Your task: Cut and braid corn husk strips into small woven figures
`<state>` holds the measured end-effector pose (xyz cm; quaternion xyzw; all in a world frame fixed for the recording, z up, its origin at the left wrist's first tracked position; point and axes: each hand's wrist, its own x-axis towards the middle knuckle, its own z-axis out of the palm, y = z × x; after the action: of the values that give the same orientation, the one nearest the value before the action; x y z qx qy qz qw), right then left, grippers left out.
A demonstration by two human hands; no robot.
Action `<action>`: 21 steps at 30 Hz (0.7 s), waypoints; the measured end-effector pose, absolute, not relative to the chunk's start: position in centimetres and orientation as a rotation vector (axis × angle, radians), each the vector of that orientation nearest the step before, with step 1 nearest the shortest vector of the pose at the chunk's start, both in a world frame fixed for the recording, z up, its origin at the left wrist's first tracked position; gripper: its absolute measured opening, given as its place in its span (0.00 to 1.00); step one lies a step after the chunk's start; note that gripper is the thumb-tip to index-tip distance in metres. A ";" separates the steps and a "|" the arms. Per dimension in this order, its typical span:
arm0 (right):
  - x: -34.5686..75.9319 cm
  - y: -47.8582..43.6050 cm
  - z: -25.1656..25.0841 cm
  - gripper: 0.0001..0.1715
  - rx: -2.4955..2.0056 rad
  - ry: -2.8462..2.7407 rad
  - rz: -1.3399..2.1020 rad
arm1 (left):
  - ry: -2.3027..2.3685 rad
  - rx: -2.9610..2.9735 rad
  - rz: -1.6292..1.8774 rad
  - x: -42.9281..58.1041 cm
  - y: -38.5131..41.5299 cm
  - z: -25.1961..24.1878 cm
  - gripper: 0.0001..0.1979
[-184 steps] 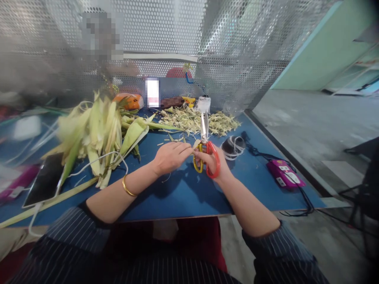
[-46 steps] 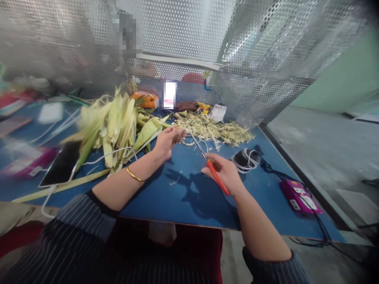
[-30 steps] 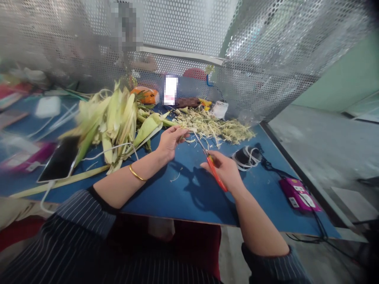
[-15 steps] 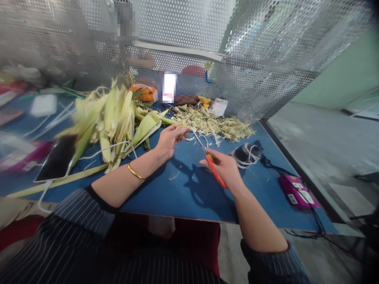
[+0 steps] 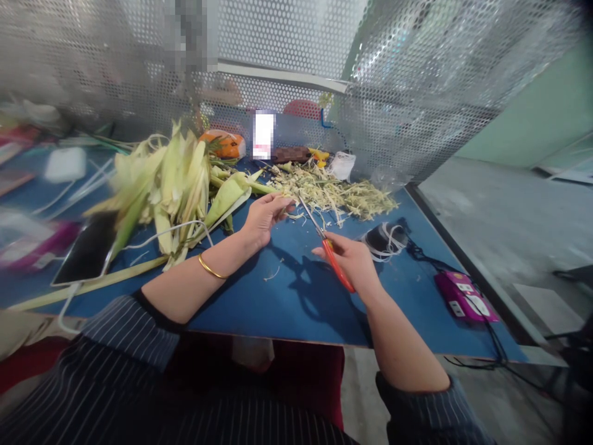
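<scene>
My right hand point(image 5: 352, 262) is closed round the red handles of a pair of scissors point(image 5: 337, 267). The slim metal blades point up and left, with their tips close to the fingertips of my left hand point(image 5: 266, 217). That hand is pinched shut; what sits between its fingers is too small to make out against the pale scraps behind. Beyond both hands spreads a heap of shredded corn husk point(image 5: 324, 190). A large bunch of whole corn husks point(image 5: 178, 176) lies to the left, one green husk point(image 5: 229, 194) nearest my left wrist.
A phone point(image 5: 88, 250) with a white cable lies at the left. On the right are a dark spool-like bundle with white cord point(image 5: 385, 240) and a purple box point(image 5: 466, 296) with black cables. An orange packet point(image 5: 222, 143) stands behind, before a perforated metal screen point(image 5: 282, 37).
A small pale piece that showed between my left fingertips and the scissor tips is no longer visible there. Both hands have barely moved.
</scene>
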<state>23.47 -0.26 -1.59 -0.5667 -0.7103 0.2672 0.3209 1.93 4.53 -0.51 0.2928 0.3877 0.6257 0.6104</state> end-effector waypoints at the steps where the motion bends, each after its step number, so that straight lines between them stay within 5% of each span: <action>1: 23.5 -0.2 -1.6 0.36 -1.494 -1.868 0.689 | 0.894 0.673 1.448 1.9 4.6 -0.5 0.10; 9: 22.8 -0.3 -1.2 0.29 -1.884 -2.155 0.150 | 0.844 0.680 1.408 2.1 4.4 -0.3 0.10; 16: 22.8 -0.5 -2.1 0.17 -1.451 -2.580 -0.122 | 0.866 0.731 1.416 2.3 4.0 -0.2 0.10; 21: 23.2 -0.2 -1.9 0.14 -1.328 -2.313 -0.099 | 0.822 0.726 1.298 2.6 3.4 0.0 0.11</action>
<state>23.19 -0.18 -1.87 -0.4838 -0.8425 -0.0359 0.2340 2.56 3.42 0.03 0.3209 0.3632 0.5739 0.6602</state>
